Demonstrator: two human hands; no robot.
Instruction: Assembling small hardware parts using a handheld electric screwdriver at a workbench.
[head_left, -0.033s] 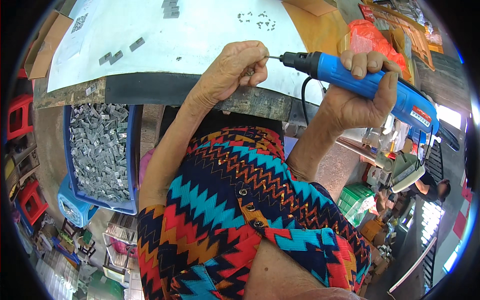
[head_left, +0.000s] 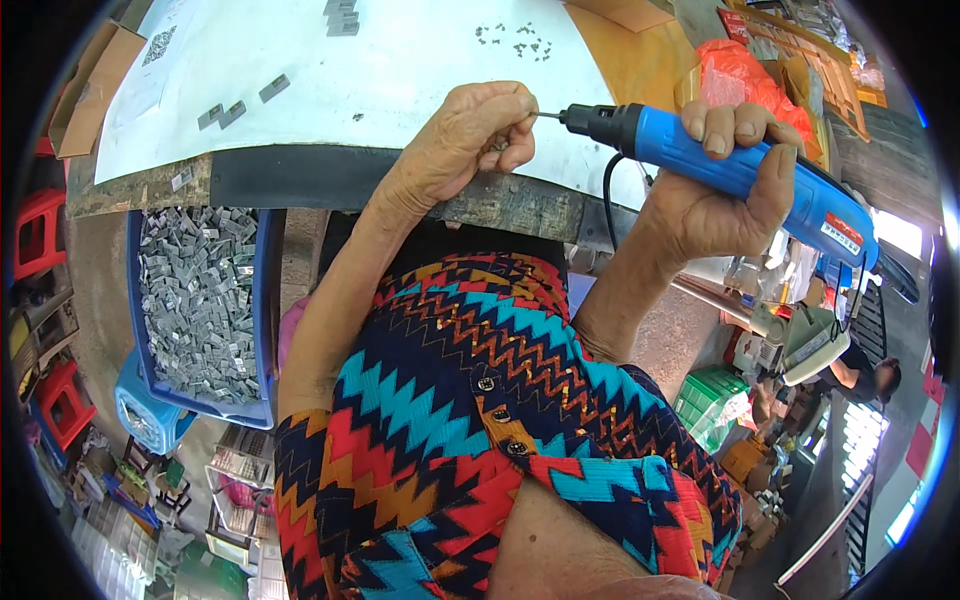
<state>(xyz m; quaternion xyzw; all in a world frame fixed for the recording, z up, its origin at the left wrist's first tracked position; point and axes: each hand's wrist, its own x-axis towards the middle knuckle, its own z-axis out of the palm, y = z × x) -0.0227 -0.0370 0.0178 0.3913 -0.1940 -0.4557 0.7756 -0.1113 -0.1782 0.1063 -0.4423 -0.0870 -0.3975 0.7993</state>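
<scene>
My right hand (head_left: 735, 175) is wrapped round a blue electric screwdriver (head_left: 690, 150) with a black nose, held nearly level over the table's near edge. Its thin metal bit points left and meets the fingertips of my left hand (head_left: 470, 140). That hand is closed in a pinch, and whatever lies between its fingertips is hidden; something small shows in the curled lower fingers. Small screws (head_left: 530, 45) lie scattered on the white table sheet (head_left: 400, 85) beyond. Grey metal pieces (head_left: 233, 113) rest on the sheet to the left, with a stack of similar pieces (head_left: 342, 22) at the far side.
A blue bin (head_left: 265, 330) full of small grey pieces stands below the table's left part. An open cardboard box (head_left: 90, 90) sits at the left end. A red plastic bag (head_left: 745, 80) lies at the right. The screwdriver's black cable (head_left: 608, 195) hangs past the table edge.
</scene>
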